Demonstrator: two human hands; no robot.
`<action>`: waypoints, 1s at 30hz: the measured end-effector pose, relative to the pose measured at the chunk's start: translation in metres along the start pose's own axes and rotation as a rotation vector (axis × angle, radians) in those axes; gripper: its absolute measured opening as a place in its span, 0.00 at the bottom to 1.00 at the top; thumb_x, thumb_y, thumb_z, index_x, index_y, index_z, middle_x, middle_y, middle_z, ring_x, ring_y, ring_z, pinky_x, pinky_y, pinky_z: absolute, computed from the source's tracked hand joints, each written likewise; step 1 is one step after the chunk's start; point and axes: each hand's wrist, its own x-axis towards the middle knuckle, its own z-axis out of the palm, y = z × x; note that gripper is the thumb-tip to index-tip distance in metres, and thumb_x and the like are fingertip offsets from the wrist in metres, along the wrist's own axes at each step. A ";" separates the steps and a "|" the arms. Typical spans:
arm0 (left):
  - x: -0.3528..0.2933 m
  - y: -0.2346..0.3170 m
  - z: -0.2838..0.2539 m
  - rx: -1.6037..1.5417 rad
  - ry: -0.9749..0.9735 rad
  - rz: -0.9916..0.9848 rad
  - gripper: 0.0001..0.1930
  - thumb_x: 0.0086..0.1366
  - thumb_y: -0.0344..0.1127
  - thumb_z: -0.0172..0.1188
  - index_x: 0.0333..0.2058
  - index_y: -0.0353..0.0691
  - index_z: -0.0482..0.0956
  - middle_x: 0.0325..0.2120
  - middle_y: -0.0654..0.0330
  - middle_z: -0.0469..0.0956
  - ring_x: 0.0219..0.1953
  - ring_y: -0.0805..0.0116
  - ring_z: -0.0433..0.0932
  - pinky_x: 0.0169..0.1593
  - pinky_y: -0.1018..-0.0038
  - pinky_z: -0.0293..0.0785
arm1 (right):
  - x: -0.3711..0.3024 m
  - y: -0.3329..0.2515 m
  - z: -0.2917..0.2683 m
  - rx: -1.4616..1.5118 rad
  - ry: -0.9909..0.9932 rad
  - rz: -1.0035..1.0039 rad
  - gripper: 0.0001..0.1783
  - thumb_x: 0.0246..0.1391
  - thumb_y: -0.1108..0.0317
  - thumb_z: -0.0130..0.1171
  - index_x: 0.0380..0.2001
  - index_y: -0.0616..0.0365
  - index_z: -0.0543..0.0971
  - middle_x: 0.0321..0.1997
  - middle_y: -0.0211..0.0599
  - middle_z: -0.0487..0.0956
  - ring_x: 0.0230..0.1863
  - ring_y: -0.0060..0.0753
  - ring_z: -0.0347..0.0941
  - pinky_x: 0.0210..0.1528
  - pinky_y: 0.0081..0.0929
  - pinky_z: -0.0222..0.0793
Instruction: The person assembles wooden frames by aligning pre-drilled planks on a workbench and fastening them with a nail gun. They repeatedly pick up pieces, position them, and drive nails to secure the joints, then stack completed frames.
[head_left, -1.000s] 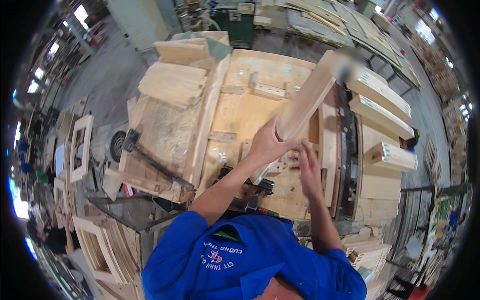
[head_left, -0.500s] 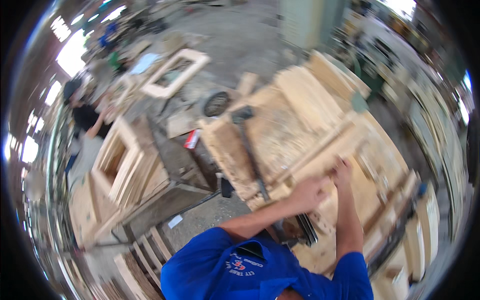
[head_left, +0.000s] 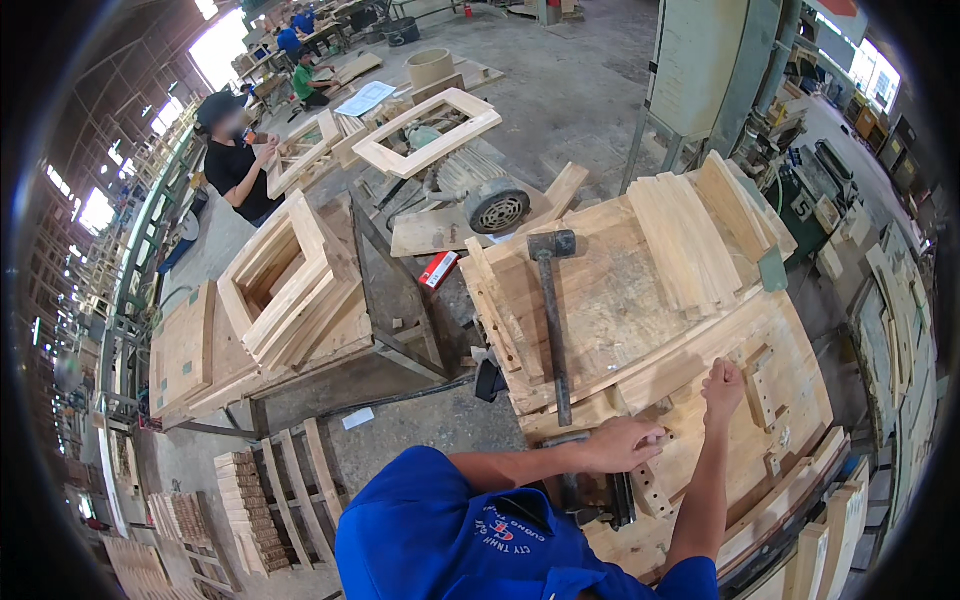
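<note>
My left hand (head_left: 624,445) is closed, its fingers curled over the near part of the wooden workbench jig (head_left: 690,440), beside a drilled wooden block (head_left: 652,492). Anything in its fingers is too small to make out. Farther right, my right hand (head_left: 722,388) is raised in a fist above the jig, close to another wooden block with holes (head_left: 762,390); whatever it may hold is hidden. To the left of both hands lies a black mallet (head_left: 552,300), its handle toward me. A dark metal clamp-like part (head_left: 622,498) sits below my left wrist.
Pale wooden boards (head_left: 685,240) are stacked at the bench's far right. On a left-hand table stand stacked wooden frames (head_left: 285,285). A person in black (head_left: 232,165) handles a frame beyond. A red and white box (head_left: 438,270) lies past the bench's left edge, and a grey cabinet (head_left: 705,65) stands behind.
The view has shifted and sharpened, so the bench sits lower in it. My hands are farther apart, the left one having come nearer my body.
</note>
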 end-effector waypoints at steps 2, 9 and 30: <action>-0.004 0.002 -0.006 0.010 -0.002 -0.050 0.22 0.71 0.45 0.62 0.56 0.37 0.81 0.44 0.47 0.84 0.43 0.49 0.84 0.48 0.57 0.79 | -0.010 -0.023 0.000 0.087 -0.024 -0.035 0.13 0.69 0.60 0.63 0.38 0.60 0.77 0.32 0.29 0.78 0.28 0.19 0.75 0.25 0.20 0.71; -0.013 -0.011 -0.003 -0.138 -0.019 -0.024 0.17 0.72 0.40 0.63 0.51 0.35 0.83 0.37 0.50 0.85 0.40 0.58 0.86 0.47 0.66 0.81 | -0.030 -0.103 0.006 0.059 -0.064 -0.179 0.13 0.71 0.61 0.59 0.50 0.59 0.80 0.41 0.29 0.80 0.36 0.22 0.79 0.36 0.21 0.78; -0.033 -0.038 0.007 -0.410 0.082 -0.166 0.16 0.73 0.33 0.65 0.54 0.31 0.81 0.38 0.56 0.86 0.40 0.74 0.84 0.45 0.75 0.81 | -0.015 -0.129 0.064 -0.511 0.038 -0.412 0.21 0.54 0.63 0.72 0.49 0.55 0.78 0.50 0.41 0.82 0.44 0.41 0.82 0.48 0.38 0.79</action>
